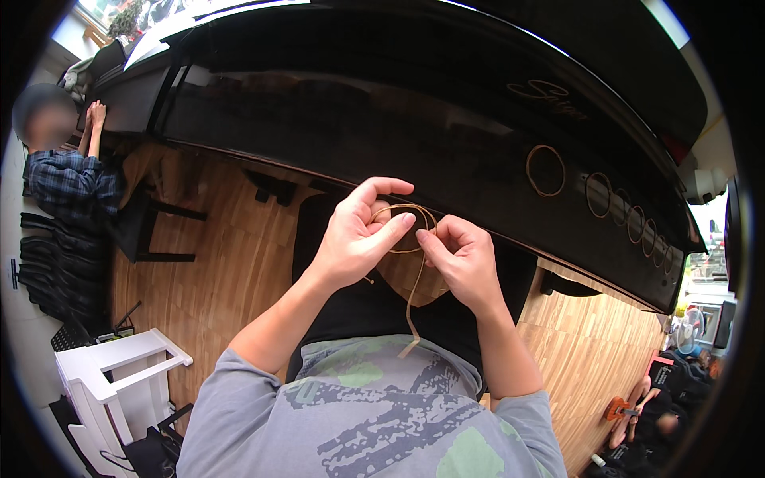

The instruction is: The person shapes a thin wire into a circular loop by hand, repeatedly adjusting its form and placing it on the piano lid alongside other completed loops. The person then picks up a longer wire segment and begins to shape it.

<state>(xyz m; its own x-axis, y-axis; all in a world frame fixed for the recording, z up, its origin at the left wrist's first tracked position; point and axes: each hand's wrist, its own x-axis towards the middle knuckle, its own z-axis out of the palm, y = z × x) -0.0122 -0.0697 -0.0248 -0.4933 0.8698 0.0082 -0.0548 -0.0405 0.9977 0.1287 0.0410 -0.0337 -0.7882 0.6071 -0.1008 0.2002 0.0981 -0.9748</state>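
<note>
Between my hands is a thin bronze-coloured instrument string (412,299), bent into a loose coil. My left hand (356,240) holds the coil's left side between thumb and fingers, its index finger stretched above the loop. My right hand (464,261) pinches the right side of the coil with thumb and index finger. One end of the string hangs below my hands toward my grey shirt and finishes in a kinked tip. A small knob-like end shows below my left hand. Several similar coils lie on the black piano (358,119) to the right, the largest coil (531,184) nearest my hands.
The piano's front edge runs just beyond my hands. At far left a person in a plaid shirt (68,187) sits by a black bench (147,231). A white wooden piece of furniture (119,374) stands lower left. Another person sits at lower right with an orange object (617,409).
</note>
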